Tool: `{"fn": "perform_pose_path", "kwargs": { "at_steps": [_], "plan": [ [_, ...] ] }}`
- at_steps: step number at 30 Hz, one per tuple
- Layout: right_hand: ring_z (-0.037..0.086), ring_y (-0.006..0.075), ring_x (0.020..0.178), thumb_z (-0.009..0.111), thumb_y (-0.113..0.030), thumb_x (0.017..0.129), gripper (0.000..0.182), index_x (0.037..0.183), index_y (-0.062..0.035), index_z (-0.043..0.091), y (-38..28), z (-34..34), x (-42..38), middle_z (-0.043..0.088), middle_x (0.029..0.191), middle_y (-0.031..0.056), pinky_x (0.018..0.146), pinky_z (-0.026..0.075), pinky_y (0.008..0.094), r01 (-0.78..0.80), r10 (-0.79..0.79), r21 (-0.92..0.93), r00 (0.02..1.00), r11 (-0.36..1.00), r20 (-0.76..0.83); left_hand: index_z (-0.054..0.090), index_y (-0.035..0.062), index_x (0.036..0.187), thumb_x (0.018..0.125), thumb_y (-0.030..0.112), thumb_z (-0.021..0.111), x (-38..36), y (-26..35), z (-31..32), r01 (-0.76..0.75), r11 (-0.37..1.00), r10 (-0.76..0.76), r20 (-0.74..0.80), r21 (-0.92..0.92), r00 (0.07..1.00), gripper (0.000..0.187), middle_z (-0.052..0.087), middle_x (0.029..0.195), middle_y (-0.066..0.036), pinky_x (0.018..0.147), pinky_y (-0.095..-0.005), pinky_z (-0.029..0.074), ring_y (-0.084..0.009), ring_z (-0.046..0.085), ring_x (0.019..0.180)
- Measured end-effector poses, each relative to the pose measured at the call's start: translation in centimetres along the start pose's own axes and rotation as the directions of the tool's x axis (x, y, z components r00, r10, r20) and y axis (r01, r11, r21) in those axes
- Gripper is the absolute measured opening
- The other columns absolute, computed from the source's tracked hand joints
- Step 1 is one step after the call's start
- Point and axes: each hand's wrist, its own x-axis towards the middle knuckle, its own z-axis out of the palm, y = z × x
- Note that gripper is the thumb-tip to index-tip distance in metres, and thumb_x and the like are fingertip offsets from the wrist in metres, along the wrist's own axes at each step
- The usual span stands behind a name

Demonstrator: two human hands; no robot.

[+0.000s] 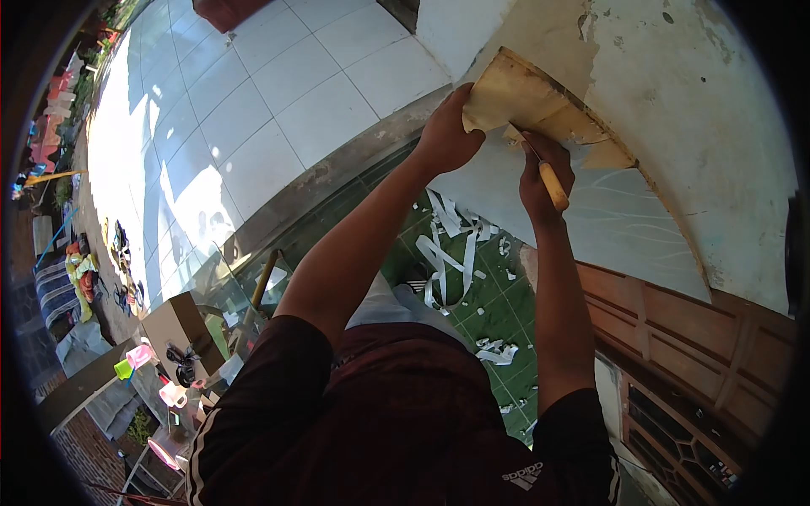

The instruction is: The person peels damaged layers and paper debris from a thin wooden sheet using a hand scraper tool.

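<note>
We pinch the yellowed sheet by its left edge with our left hand, seemingly steadying it; our right hand grips a yellow-handled tool at the sheet's lower edge.

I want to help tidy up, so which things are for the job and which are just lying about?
Seem part of the job:
tan sheet, held at its edge by the left hand
yellow-handled tool, in the right hand
pale panel next to the sheet

Seem just lying about:
white strips on the green floor, perhaps scraps
cardboard box
</note>
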Motion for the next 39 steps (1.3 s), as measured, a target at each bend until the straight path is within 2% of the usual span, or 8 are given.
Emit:
{"fn": "perform_pose_path", "kwargs": {
  "at_steps": [4, 16, 19, 23, 26, 32, 35, 39],
  "plan": [
    [0.074, 0.0272, 0.102, 0.077, -0.001, 0.093, 0.018, 0.11, -0.0066, 0.078, 0.3, -0.3, 0.1, 0.079, 0.108, 0.0096, 0.094, 0.057, 0.0381, 0.119, -0.114, -0.063, 0.991, 0.991, 0.068, 0.043, 0.0066, 0.154, 0.082, 0.008, 0.068, 0.1, 0.0, 0.2, -0.033, 0.999, 0.033, -0.021, -0.031, 0.999, 0.076, 0.072, 0.128, -0.022, 0.105, -0.0439, 0.052, -0.0392, 0.069, 0.123],
    [0.073, 0.0303, 0.097, 0.078, -0.003, 0.092, 0.017, 0.109, -0.0059, 0.076, 0.5, -0.5, -0.1, 0.078, 0.104, 0.011, 0.09, 0.056, 0.0409, 0.038, -0.039, 0.067, 0.999, 0.997, 0.014, 0.042, 0.0056, 0.156, 0.083, 0.008, 0.07, -0.2, -0.1, 0.5, -0.018, 0.998, 0.016, -0.037, -0.061, 0.999, 0.079, 0.068, 0.135, -0.022, 0.105, -0.0433, 0.051, -0.0362, 0.065, 0.131],
    [0.072, 0.0297, 0.097, 0.077, -0.007, 0.095, 0.015, 0.11, -0.0047, 0.078, -0.7, -2.4, 0.5, 0.078, 0.104, 0.0111, 0.088, 0.057, 0.04, -0.004, 0.007, 0.109, 1.0, 0.994, -0.03, 0.041, 0.0059, 0.156, 0.085, 0.01, 0.071, -1.6, 0.1, 2.4, -0.086, 0.996, 0.075, -0.341, -0.019, 0.937, 0.077, 0.069, 0.13, -0.023, 0.105, -0.0427, 0.051, -0.0352, 0.064, 0.13],
    [0.07, 0.0243, 0.092, 0.068, -0.013, 0.103, 0.023, 0.115, 0.0052, 0.076, -1.8, -7.6, 4.5, 0.077, 0.102, 0.0138, 0.079, 0.056, 0.0353, 0.119, -0.058, 0.179, 0.948, 0.977, -0.314, 0.065, 0.0072, 0.133, 0.086, 0.014, 0.074, -4.0, 1.0, 4.4, 0.085, 0.995, -0.097, -0.376, -0.047, 0.922, 0.048, 0.072, 0.122, -0.018, 0.105, -0.0439, 0.05, -0.0353, 0.064, 0.122],
    [0.072, 0.0232, 0.088, 0.063, -0.022, 0.109, 0.03, 0.112, 0.006, 0.075, 0.1, -12.4, 7.8, 0.076, 0.1, 0.0153, 0.077, 0.056, 0.0331, 0.032, -0.016, 0.038, 0.935, 0.999, -0.355, 0.081, 0.0063, 0.096, 0.086, 0.015, 0.075, -4.5, 2.0, 5.4, 0.027, 0.996, -0.055, -0.349, -0.085, 0.936, 0.014, 0.075, 0.111, -0.013, 0.104, -0.0454, 0.048, -0.0358, 0.064, 0.118],
    [0.07, 0.0275, 0.085, 0.066, -0.047, 0.104, 0.056, 0.104, 0.0077, 0.075, 6.4, -16.4, 11.1, 0.076, 0.092, 0.0158, 0.085, 0.051, 0.0406, -0.519, 0.456, -0.114, 0.821, 0.847, -0.344, 0.081, 0.0091, 0.099, 0.09, 0.018, 0.074, -4.7, 2.6, 5.1, 0.12, 0.993, -0.116, -0.143, 0.02, 0.983, 0.015, 0.076, 0.114, -0.01, 0.106, -0.0436, 0.048, -0.0333, 0.065, 0.116],
    [0.069, 0.0268, 0.082, 0.065, -0.047, 0.103, 0.056, 0.099, 0.0069, 0.076, 5.5, -16.8, 11.5, 0.074, 0.087, 0.0163, 0.084, 0.051, 0.0418, -0.627, 0.604, -0.036, 0.762, 0.778, -0.232, 0.081, 0.0084, 0.097, 0.088, 0.016, 0.074, -5.4, 3.0, 5.2, 0.124, 0.931, -0.168, 0.1, 0.344, 0.981, 0.014, 0.076, 0.108, -0.01, 0.107, -0.0428, 0.048, -0.0336, 0.065, 0.116],
    [0.071, 0.0379, 0.082, 0.062, -0.048, 0.104, 0.058, 0.093, 0.0079, 0.074, 5.6, -16.1, 11.5, 0.072, 0.08, 0.0224, 0.082, 0.052, 0.047, -0.494, 0.482, -0.312, 0.868, 0.812, -0.119, 0.082, 0.009, 0.1, 0.087, 0.016, 0.075, -7.0, 1.4, 7.5, -0.046, 0.973, 0.088, -0.18, 0.225, 0.98, 0.015, 0.077, 0.097, -0.009, 0.108, -0.042, 0.047, -0.0339, 0.065, 0.117]
  ]
}}
